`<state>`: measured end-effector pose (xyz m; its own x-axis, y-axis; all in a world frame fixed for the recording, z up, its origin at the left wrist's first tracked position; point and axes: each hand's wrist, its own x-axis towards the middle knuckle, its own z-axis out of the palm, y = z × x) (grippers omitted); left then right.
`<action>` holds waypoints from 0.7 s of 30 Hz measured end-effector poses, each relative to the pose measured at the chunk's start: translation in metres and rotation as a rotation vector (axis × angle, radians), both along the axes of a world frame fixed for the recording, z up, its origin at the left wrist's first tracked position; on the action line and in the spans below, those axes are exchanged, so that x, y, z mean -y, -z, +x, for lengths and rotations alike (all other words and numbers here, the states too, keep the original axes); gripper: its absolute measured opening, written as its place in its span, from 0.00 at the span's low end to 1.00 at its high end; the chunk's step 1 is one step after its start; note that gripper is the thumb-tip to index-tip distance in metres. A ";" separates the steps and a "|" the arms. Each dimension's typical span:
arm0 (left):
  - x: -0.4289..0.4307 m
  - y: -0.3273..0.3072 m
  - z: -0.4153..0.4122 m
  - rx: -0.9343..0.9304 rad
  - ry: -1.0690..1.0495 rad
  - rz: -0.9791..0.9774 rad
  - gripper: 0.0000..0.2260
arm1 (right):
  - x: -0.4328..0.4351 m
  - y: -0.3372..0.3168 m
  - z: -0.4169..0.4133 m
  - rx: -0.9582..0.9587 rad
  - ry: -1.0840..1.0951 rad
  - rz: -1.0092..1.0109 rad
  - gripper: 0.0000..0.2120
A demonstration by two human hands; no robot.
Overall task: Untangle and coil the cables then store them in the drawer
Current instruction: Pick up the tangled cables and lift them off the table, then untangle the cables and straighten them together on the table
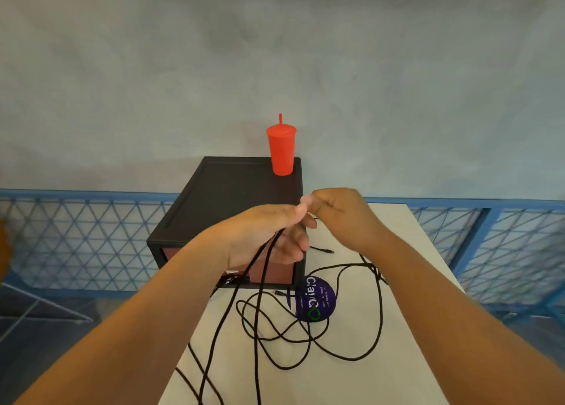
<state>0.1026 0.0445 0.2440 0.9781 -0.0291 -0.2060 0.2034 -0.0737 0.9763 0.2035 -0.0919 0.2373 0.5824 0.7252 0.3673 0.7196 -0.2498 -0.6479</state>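
Thin black cable strands [227, 310] are clenched in left grip [263, 233], hung down to white desk's [397, 374] near edge; one strand is pinched by right grip [339, 212], just beside.

Tangled cable loops [351, 358] across the near table [397, 358], drawer box [229, 196] behind.

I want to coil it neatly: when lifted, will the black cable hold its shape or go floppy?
Probably floppy: the black cable hangs limp from the left hand and lies in loose loops on the white table. Likely light, being thin. It may snag, since loops cross near the purple disc.
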 end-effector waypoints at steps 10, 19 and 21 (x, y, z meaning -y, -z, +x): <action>0.006 -0.015 0.006 0.120 -0.259 0.185 0.17 | 0.012 0.006 0.006 -0.241 -0.026 0.078 0.20; -0.038 -0.012 -0.004 0.144 -0.513 0.118 0.17 | 0.035 0.019 0.027 -0.424 0.075 -0.034 0.19; -0.047 -0.009 -0.007 0.129 -0.547 0.121 0.17 | 0.038 0.021 0.031 -0.424 0.098 -0.075 0.19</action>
